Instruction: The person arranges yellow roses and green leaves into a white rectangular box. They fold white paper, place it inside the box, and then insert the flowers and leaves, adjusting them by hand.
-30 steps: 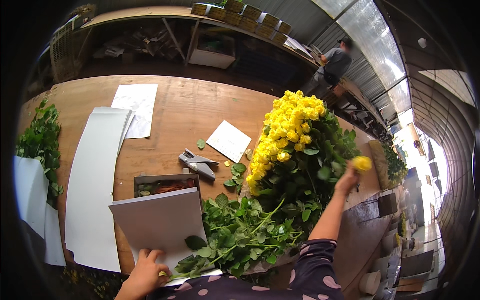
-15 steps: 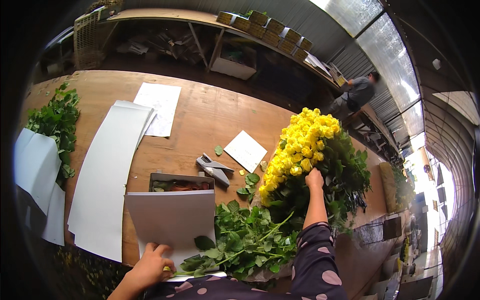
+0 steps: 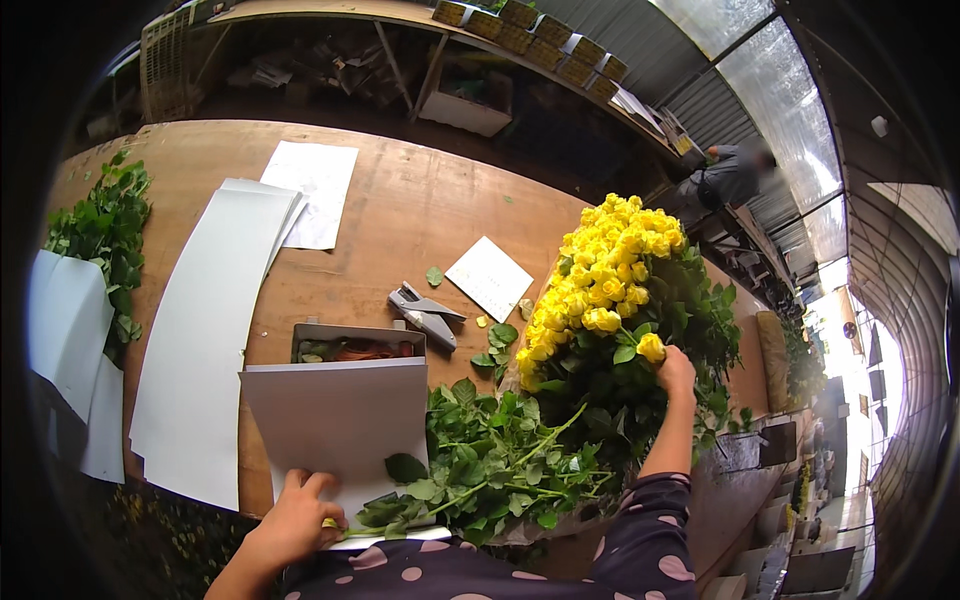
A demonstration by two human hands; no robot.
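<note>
My right hand [image 3: 677, 373] pinches a single yellow rose [image 3: 651, 348] just below its bloom, in front of a big heap of yellow roses [image 3: 605, 275]. The heap's leafy stems spread to the right and toward me. At the near edge my left hand [image 3: 298, 515] is closed, fingers curled, beside a standing white cardboard sheet [image 3: 335, 410]. Its fingertips grip what looks like a rose, of which a bit of yellow shows; most of it is hidden. Leafy green stems [image 3: 490, 455] lie to the right of that hand, some over the sheet's lower edge.
Behind the sheet stands a grey box [image 3: 310, 330] of reddish bands, with a grey stapler [image 3: 425, 315] and a white card [image 3: 490, 280] beyond. Long white sheets [image 3: 205, 330] and wrapped greenery [image 3: 100, 215] lie left. A person [image 3: 725, 180] stands at the far bench.
My right hand has moved right and slightly toward me, drawing one yellow rose out of the heap. My left hand keeps its hold at the sheet. The far person has shifted slightly.
</note>
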